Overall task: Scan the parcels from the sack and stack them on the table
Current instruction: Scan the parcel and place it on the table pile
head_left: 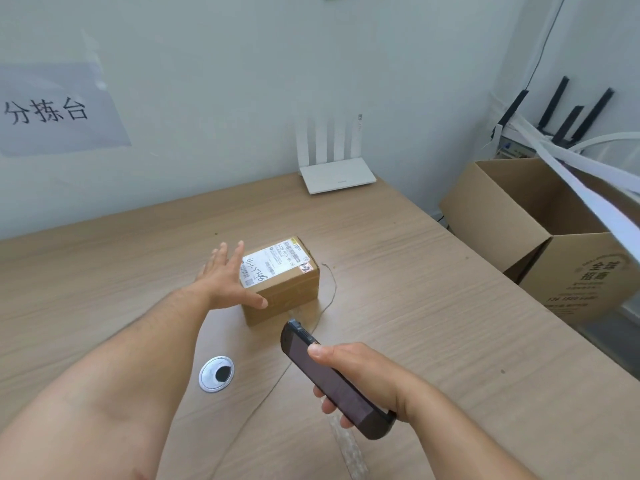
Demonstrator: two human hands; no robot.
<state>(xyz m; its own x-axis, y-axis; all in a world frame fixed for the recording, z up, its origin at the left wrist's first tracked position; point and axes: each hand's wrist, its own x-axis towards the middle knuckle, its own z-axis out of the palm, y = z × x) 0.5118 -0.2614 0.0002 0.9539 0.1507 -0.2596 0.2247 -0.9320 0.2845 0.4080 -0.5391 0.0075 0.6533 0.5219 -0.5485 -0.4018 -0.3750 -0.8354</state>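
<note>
A small brown cardboard parcel [289, 289] with a white shipping label on top sits in the middle of the wooden table [433, 306]. My left hand [227, 277] hovers at the parcel's left side with its fingers spread, thumb against the near left corner, holding nothing. My right hand [360, 377] grips a dark handheld scanner [329, 377], whose front end points toward the parcel from just in front of it. No sack is in view.
A white router [336, 178] with upright antennas stands at the table's far edge by the wall. An open cardboard box [540, 233] stands right of the table. A metal cable grommet [216, 374] and a thin cord [330, 292] lie on the tabletop.
</note>
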